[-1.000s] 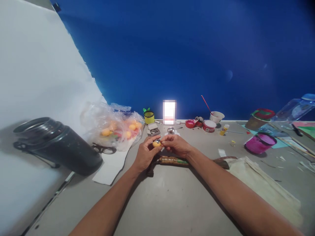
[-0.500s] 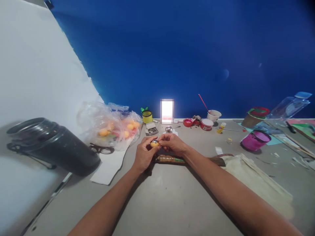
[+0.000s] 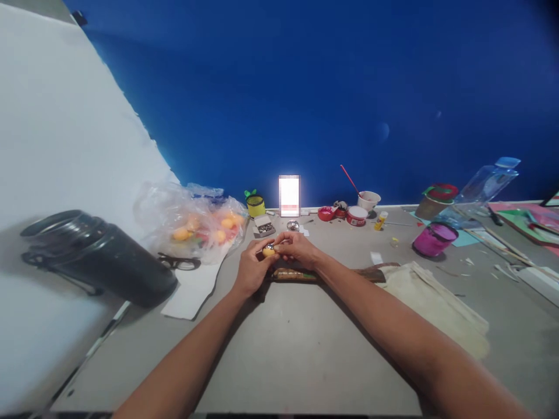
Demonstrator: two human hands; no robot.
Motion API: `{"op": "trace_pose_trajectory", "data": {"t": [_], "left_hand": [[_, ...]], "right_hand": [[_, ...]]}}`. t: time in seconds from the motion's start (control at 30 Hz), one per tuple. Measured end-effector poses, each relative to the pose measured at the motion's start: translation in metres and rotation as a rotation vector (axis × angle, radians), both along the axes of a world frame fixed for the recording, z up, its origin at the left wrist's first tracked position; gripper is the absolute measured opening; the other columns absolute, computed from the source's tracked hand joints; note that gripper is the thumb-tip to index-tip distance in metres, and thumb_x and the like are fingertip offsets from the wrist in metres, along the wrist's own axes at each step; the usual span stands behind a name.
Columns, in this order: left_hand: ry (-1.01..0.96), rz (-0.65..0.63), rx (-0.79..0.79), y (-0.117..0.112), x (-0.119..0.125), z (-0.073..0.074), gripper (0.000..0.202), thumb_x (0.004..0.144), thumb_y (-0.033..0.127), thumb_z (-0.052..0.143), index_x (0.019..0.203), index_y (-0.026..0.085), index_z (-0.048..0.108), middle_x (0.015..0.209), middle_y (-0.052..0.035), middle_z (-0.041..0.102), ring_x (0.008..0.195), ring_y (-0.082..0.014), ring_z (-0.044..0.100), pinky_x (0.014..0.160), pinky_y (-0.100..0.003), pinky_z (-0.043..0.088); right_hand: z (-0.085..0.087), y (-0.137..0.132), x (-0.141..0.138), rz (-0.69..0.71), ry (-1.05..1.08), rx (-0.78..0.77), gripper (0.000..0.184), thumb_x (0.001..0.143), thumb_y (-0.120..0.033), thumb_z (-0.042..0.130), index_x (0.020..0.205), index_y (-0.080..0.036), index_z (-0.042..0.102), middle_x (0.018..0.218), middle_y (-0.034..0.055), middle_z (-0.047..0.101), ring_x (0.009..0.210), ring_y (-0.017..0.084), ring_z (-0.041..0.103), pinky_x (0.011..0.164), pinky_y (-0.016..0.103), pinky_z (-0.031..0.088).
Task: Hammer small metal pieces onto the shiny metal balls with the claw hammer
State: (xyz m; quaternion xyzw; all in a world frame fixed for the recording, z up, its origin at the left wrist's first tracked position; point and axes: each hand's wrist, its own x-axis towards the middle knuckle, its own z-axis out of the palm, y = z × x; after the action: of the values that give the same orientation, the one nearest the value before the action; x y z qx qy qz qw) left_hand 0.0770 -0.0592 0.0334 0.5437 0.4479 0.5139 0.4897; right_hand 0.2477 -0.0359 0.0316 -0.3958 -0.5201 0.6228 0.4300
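Both my hands meet above the grey table. My left hand is closed round a small yellow ball with a silvery patch on top. My right hand pinches at the top of that ball with thumb and fingertips pressed together. Just beyond my hands lies a small open box of silver pins and a shiny silver ball. Under my hands lies a long patterned stick-like thing.
A dark jar lies on its side at the left by scissors and a plastic bag of coloured balls. Small pots, a white cup, a magenta tub and a clear bottle crowd the back right. A cream cloth lies right.
My hands keep hold of the yellow ball, and my right fingers have closed in over its top. The view has shifted, sliding everything a little to the left.
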Motion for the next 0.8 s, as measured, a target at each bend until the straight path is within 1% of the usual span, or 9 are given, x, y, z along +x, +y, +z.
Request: {"op": "trace_pose_trajectory", "data": {"t": [0.1, 0.27, 0.37, 0.43, 0.5, 0.57, 0.67, 0.73, 0.8], "left_hand": [[0.065, 0.012, 0.041, 0.0, 0.0, 0.0, 0.047, 0.062, 0.026, 0.086, 0.107, 0.016, 0.08, 0.113, -0.0101, 0.073, 0.068, -0.0145, 0.066, 0.059, -0.026, 0.053], [-0.094, -0.052, -0.115, 0.0, 0.0, 0.0, 0.062, 0.065, 0.031, 0.086, 0.123, 0.014, 0.069, 0.074, -0.0005, 0.069, 0.056, -0.0122, 0.06, 0.056, -0.025, 0.051], [-0.185, -0.04, -0.141, 0.001, -0.002, 0.004, 0.061, 0.067, 0.028, 0.083, 0.124, 0.017, 0.066, 0.069, 0.0026, 0.065, 0.055, -0.0118, 0.06, 0.055, -0.023, 0.049], [-0.182, -0.004, -0.124, 0.002, -0.005, 0.007, 0.058, 0.066, 0.025, 0.081, 0.121, 0.017, 0.067, 0.069, 0.0034, 0.064, 0.056, -0.0116, 0.06, 0.056, -0.023, 0.049], [-0.174, 0.036, -0.101, 0.005, -0.009, 0.009, 0.058, 0.065, 0.021, 0.079, 0.122, 0.018, 0.067, 0.073, 0.0031, 0.065, 0.056, -0.0107, 0.06, 0.057, -0.023, 0.05], [-0.182, 0.065, -0.08, 0.01, -0.014, 0.008, 0.061, 0.066, 0.02, 0.077, 0.126, 0.019, 0.066, 0.081, 0.0015, 0.067, 0.057, -0.0098, 0.06, 0.058, -0.024, 0.05], [-0.197, 0.077, -0.054, 0.02, -0.021, 0.0, 0.058, 0.067, 0.022, 0.078, 0.124, 0.018, 0.068, 0.088, -0.0005, 0.068, 0.06, -0.0094, 0.061, 0.06, -0.024, 0.05], [-0.224, 0.072, -0.052, 0.026, -0.025, -0.006, 0.053, 0.066, 0.024, 0.079, 0.118, 0.017, 0.069, 0.091, -0.0013, 0.068, 0.064, -0.0096, 0.062, 0.061, -0.023, 0.05], [-0.25, 0.075, -0.056, 0.03, -0.027, -0.011, 0.051, 0.066, 0.025, 0.08, 0.116, 0.018, 0.07, 0.095, -0.0023, 0.068, 0.067, -0.0099, 0.063, 0.062, -0.023, 0.05]], "right_hand": [[0.001, 0.0, 0.0, 0.021, 0.013, -0.049, 0.037, 0.059, -0.038, 0.086, 0.082, -0.019, 0.064, 0.055, -0.0051, 0.061, 0.048, 0.008, 0.048, 0.045, 0.018, 0.035], [0.005, 0.001, 0.005, 0.005, 0.005, -0.014, 0.038, 0.067, -0.049, 0.079, 0.082, -0.019, 0.061, 0.064, -0.0034, 0.062, 0.051, 0.009, 0.05, 0.047, 0.021, 0.036], [0.015, -0.005, 0.011, 0.04, -0.333, 0.153, 0.028, 0.074, -0.044, 0.074, 0.075, -0.019, 0.061, 0.069, -0.0016, 0.064, 0.059, 0.011, 0.054, 0.055, 0.023, 0.039], [0.023, -0.013, 0.012, 0.217, -0.665, 0.262, 0.027, 0.073, -0.044, 0.077, 0.081, -0.02, 0.067, 0.076, -0.001, 0.068, 0.068, 0.014, 0.058, 0.06, 0.024, 0.039], [0.03, -0.021, 0.01, 0.313, -0.925, 0.348, 0.04, 0.064, -0.046, 0.086, 0.091, -0.022, 0.069, 0.085, -0.0012, 0.071, 0.074, 0.016, 0.059, 0.061, 0.025, 0.035], [0.035, -0.028, 0.006, 0.337, -1.054, 0.425, 0.037, 0.067, -0.043, 0.085, 0.095, -0.024, 0.069, 0.088, -0.0009, 0.071, 0.076, 0.017, 0.059, 0.062, 0.025, 0.032], [0.039, -0.032, 0.005, 0.263, -1.118, 0.48, 0.025, 0.08, -0.036, 0.073, 0.101, -0.024, 0.069, 0.095, 0.001, 0.072, 0.082, 0.018, 0.061, 0.064, 0.026, 0.032], [0.041, -0.031, 0.008, 0.236, -1.183, 0.474, 0.034, 0.077, -0.043, 0.077, 0.105, -0.024, 0.068, 0.101, 0.0026, 0.073, 0.086, 0.02, 0.062, 0.064, 0.026, 0.032], [0.041, -0.029, 0.011, 0.304, -1.288, 0.431, 0.048, 0.066, -0.049, 0.087, 0.104, -0.024, 0.069, 0.101, 0.0039, 0.073, 0.09, 0.023, 0.065, 0.063, 0.027, 0.032]]}}
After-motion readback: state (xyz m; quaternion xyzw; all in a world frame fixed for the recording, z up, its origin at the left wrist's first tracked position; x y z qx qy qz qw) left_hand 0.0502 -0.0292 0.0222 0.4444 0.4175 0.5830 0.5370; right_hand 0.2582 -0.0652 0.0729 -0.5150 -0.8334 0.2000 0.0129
